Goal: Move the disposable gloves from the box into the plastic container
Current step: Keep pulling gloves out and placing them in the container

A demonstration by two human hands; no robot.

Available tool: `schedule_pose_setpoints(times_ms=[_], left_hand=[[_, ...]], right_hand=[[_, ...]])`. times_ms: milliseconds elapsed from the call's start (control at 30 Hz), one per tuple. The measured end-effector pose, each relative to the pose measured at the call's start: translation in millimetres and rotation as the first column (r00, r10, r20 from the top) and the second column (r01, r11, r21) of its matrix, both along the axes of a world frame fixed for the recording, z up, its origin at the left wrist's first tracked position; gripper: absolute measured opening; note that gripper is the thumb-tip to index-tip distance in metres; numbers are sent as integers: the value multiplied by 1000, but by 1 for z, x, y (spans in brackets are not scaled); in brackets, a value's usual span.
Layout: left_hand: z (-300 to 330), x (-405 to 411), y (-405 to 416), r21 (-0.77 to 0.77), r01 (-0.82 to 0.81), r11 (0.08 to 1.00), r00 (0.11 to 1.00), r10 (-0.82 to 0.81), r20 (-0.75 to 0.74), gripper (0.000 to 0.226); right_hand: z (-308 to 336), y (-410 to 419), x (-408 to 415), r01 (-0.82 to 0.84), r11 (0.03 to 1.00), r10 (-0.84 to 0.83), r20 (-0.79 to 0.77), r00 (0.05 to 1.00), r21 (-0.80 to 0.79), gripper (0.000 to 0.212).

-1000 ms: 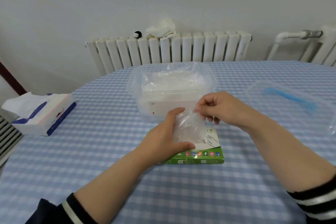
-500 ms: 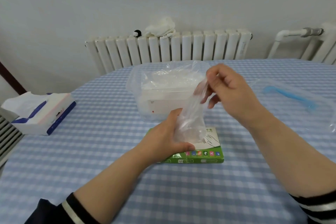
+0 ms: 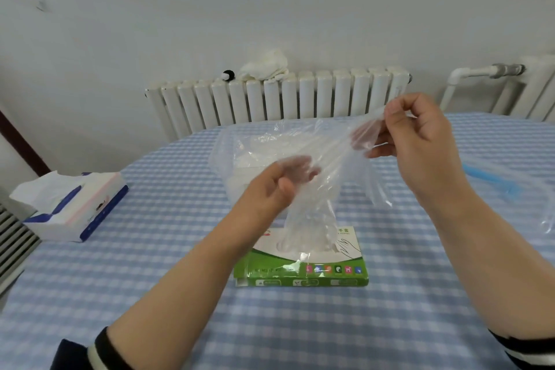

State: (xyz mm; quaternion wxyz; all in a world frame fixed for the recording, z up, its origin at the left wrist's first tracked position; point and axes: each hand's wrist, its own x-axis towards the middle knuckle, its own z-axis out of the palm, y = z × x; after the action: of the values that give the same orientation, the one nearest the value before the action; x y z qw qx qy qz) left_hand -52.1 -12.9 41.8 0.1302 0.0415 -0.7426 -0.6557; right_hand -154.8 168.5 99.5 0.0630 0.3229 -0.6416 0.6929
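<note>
A green and white glove box [image 3: 303, 267] lies flat on the checked tablecloth in front of me. Clear disposable gloves [image 3: 324, 177] stretch up from the box's opening. My right hand [image 3: 417, 135] pinches their upper end, raised above the table to the right. My left hand [image 3: 279, 186] is lifted off the box, and its fingers sit behind or inside the thin film, gripping it. Behind the gloves stands the clear plastic container [image 3: 231, 159], partly hidden by the film, with more clear film inside.
A tissue box [image 3: 75, 207] sits at the left edge of the table. A clear lid with a blue strip [image 3: 495, 180] lies at the right. A white radiator [image 3: 276, 99] with a cloth on top runs behind the table.
My right hand has pulled the gloves up and to the right, drawing them out of the box. My left hand has risen off the box and now holds the film.
</note>
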Motion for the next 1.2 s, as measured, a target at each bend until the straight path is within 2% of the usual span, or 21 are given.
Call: schedule_pose_setpoints(times_ms=[100, 234, 334, 400, 467, 500, 600, 667, 734, 801, 867, 934, 1034, 1101, 1201], left_hand=[[23, -3, 11, -11, -46, 999, 994, 44, -96, 41], [45, -23, 11, 92, -159, 983, 980, 168, -102, 21], [62, -39, 3, -27, -161, 987, 979, 156, -134, 18], [73, -48, 1, -50, -121, 991, 976, 109, -190, 21], [83, -55, -2, -78, -79, 994, 965, 57, -255, 22], [89, -59, -5, -140, -88, 986, 962, 48, -269, 23], [92, -70, -19, -285, -123, 951, 976, 64, -207, 25], [88, -77, -30, -205, -106, 973, 991, 86, -107, 27], [84, -79, -38, -95, -93, 991, 996, 93, 3, 29], [80, -81, -43, -3, -93, 996, 993, 93, 73, 30], [76, -82, -48, 77, -118, 990, 988, 108, 114, 28], [72, -84, -56, 82, -162, 983, 976, 148, 161, 27], [66, -85, -66, 28, -249, 968, 949, 238, 205, 44], [64, -84, -72, -14, -296, 955, 930, 292, 223, 60], [59, -82, -79, -119, -301, 946, 919, 322, 229, 76]], right_hand=[[-3, -1, 1, 26, 999, -26, -14, 1000, 43, 18], [-4, 0, 2, 85, 992, -80, -58, 995, 92, 15], [-6, 3, -3, 220, 972, -205, -156, 966, 81, 13], [-7, 4, -7, 310, 951, -296, -250, 922, 16, 11], [-9, 5, -10, 364, 927, -373, -338, 864, -90, 7], [-8, 6, -12, 401, 906, -422, -391, 818, -137, 14], [-10, 5, -15, 469, 844, -525, -584, 619, -261, 28], [-12, 1, -10, 433, 849, -506, -705, 497, -304, 23], [-17, -9, -3, 354, 905, -388, -802, 454, -237, 19], [-25, -24, 3, 327, 945, -192, -852, 487, -26, 18], [-28, -43, 5, 346, 902, 1, -803, 596, 258, 25], [-25, -61, -2, 303, 800, 141, -653, 745, 518, 32], [-14, -83, -22, 198, 591, 251, -412, 876, 782, 36], [-9, -95, -34, 143, 446, 261, -281, 924, 884, 49], [-7, -108, -47, 56, 316, 274, -147, 951, 947, 62]])
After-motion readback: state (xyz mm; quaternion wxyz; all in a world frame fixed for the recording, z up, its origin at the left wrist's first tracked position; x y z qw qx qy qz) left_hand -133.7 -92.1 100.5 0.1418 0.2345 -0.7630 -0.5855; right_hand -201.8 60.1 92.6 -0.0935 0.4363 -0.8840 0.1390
